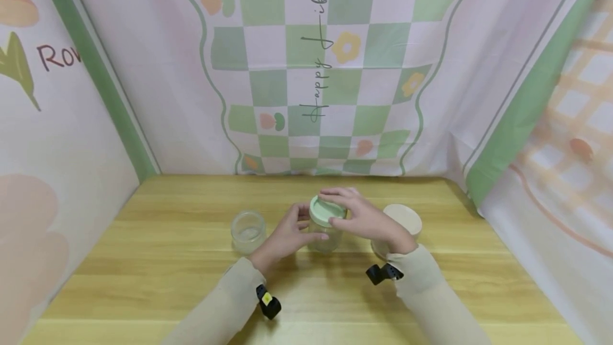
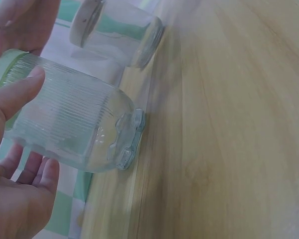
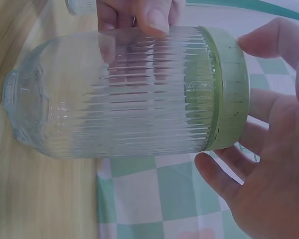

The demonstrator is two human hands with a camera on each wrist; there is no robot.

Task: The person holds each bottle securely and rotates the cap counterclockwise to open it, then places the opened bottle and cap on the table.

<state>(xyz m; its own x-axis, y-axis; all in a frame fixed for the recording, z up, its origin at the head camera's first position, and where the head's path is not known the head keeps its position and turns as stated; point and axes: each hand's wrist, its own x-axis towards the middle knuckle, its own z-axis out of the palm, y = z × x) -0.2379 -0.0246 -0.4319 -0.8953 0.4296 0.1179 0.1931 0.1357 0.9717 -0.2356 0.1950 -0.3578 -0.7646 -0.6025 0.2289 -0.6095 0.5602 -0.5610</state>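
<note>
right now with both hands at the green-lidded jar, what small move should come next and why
Probably a gentle twist of the green lid by the right hand: that hand is spread around the lid, which sits on the glass jar, while the left hand holds the jar's side.

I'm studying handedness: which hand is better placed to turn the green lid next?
Probably the right hand: its thumb and fingers span the green lid, while the left hand holds the ribbed jar below.
</note>
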